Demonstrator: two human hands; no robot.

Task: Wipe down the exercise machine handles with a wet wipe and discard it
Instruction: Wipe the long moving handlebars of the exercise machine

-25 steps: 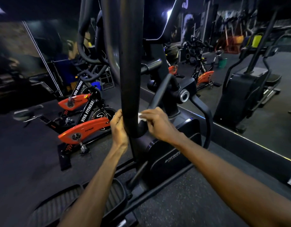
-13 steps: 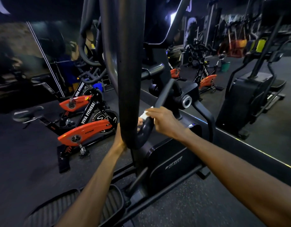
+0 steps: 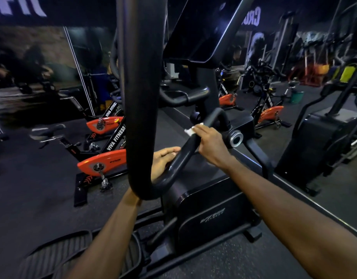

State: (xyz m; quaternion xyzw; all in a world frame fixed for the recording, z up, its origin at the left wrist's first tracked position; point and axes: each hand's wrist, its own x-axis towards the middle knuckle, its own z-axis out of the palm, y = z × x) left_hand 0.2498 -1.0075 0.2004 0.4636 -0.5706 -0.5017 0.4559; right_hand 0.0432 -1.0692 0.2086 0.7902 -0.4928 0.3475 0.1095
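The right hand (image 3: 208, 141) is wrapped over the slanted black tubular handle (image 3: 185, 152) of the black elliptical machine (image 3: 205, 210), fingers curled round the bar and pressing a small white wet wipe (image 3: 190, 130) against it. The wipe shows only as a crumpled corner at the fingertips, on the upper stretch of the bar just below its bend. The left hand (image 3: 163, 164) sits lower on the same handle, behind the thick upright part of the tube, its palm and fingers laid against the bar near the bottom curve; how firmly it grips cannot be told, since the tube hides much of it (the fingers look fairly straight). Both forearms reach in from the bottom edge. A ribbed black foot pedal (image 3: 59, 256) lies at lower left on the dark gym floor (image 3: 32, 190). Beyond stand orange-and-black spin bikes (image 3: 102, 164) lettered "VIVA FITNESS", and a wall mirror (image 3: 264, 87) reflects more machines.
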